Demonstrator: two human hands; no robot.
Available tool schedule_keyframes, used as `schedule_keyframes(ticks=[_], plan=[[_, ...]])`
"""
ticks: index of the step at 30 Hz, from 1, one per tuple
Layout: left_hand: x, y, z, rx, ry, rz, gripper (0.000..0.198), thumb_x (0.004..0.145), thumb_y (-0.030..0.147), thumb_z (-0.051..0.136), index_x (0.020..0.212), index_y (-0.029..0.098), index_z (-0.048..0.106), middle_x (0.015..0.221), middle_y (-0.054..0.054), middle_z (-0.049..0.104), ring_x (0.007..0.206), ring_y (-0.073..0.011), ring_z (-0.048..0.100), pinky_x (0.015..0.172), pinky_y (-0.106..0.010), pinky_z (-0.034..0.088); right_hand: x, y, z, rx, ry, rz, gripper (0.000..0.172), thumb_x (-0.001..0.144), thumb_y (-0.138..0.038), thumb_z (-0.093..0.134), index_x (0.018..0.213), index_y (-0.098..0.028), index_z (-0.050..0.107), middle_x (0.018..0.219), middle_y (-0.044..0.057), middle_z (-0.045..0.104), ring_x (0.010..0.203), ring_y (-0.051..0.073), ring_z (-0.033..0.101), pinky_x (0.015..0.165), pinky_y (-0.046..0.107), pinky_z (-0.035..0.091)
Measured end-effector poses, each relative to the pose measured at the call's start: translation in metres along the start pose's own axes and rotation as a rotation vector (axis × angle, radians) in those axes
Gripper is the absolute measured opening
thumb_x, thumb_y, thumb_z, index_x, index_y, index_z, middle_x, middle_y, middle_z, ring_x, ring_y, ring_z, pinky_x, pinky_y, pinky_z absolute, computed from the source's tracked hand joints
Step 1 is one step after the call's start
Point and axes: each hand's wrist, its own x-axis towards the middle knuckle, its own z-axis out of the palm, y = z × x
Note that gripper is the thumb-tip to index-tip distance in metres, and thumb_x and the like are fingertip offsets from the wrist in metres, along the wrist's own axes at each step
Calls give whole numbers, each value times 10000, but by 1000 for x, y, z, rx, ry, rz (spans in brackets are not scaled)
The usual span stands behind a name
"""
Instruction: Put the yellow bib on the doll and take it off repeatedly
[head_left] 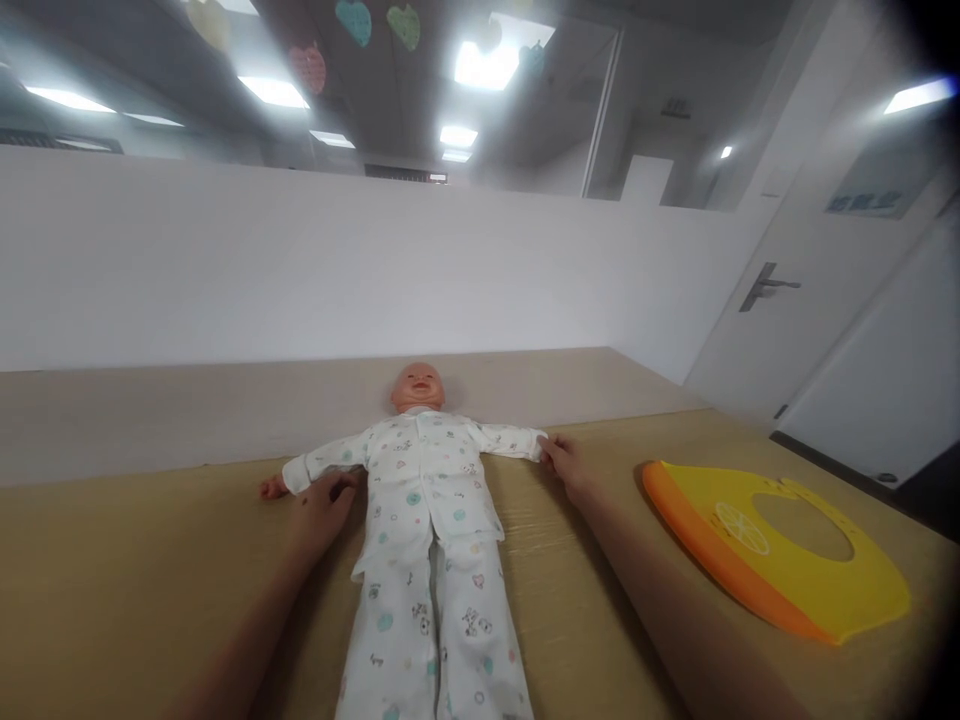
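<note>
A baby doll (417,388) lies on its back on the tabletop with both arms spread out. It wears a white pajama top (431,475) and matching pants (472,610), printed with small animals and dots. At the cuff of the doll's sleeve (514,441) on the right side, my right hand (568,465) pinches the fabric, and the doll's hand there is hidden. My left hand (322,510) rests beside the other sleeve (322,460), its fingers loosely bent and apart. Past that sleeve's cuff the doll's bare hand (273,487) shows.
To the right, a yellow and orange silicone bib (720,530) lies flat on the wooden table (150,590). Behind the table rises a white wall (300,260) with glass above it. A white door with a metal handle (766,287) stands at the far right.
</note>
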Motion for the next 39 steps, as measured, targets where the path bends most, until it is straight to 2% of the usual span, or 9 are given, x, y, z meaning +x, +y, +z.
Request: schedule_keyframes(ticks=[9,17,19,22,26,31,34,37,39], plan=[[-4,5,-4,1,-1,1,193,795,291,431,837,237,612,926,-2,707,879,-202,631,798,-292,448,1,3,2,56,69,-7,272,668,-458,534,683,-187,510,553,-17,483,495,125,424,482,250,324],[-17,15,-8,-45,-18,21,178,771,249,437,772,225,613,856,-16,707,849,-210,631,785,-295,451,-7,10,4,-11,141,-138,180,712,-348,490,780,-183,519,727,28,557,701,178,539,650,268,423],[-26,17,-7,-32,-60,35,174,781,251,424,725,222,586,794,-10,685,799,-202,620,752,-295,446,-12,12,10,-69,92,-219,189,731,-359,477,781,-181,518,698,15,534,665,171,519,626,265,409],[-41,20,-5,-8,-133,53,190,811,249,395,679,220,529,725,1,644,736,-189,592,707,-296,432,-25,12,22,-194,-72,-327,188,769,-356,459,781,-179,520,641,-12,501,604,151,474,595,255,373],[-53,22,0,33,-157,122,185,824,207,376,691,219,504,738,-9,633,744,-185,582,710,-295,425,-42,7,37,-336,-270,-332,125,760,-286,453,753,-181,520,578,-34,483,559,134,443,583,248,337],[-57,28,0,119,-147,164,212,848,193,370,756,212,561,822,-47,667,810,-224,594,722,-328,405,-55,5,41,-340,-285,-304,97,752,-248,443,711,-183,502,641,-9,538,605,141,494,587,245,345],[-61,32,-3,177,-162,230,241,868,189,360,837,198,599,902,-78,680,856,-251,597,741,-353,408,-63,2,39,-509,-355,-332,98,770,-226,448,743,-187,534,679,-6,589,617,145,522,578,241,325],[-63,33,-3,200,-179,199,256,869,189,359,855,195,615,922,-86,684,882,-262,605,749,-361,417,-71,-3,40,-690,-428,-378,100,775,-200,465,760,-193,563,716,-3,637,619,146,537,576,241,297],[-63,31,-2,197,-195,173,264,867,195,358,858,197,622,942,-88,686,919,-263,606,765,-359,420,-74,-7,41,-720,-431,-381,112,776,-184,469,788,-193,580,756,4,663,640,151,553,585,241,298]])
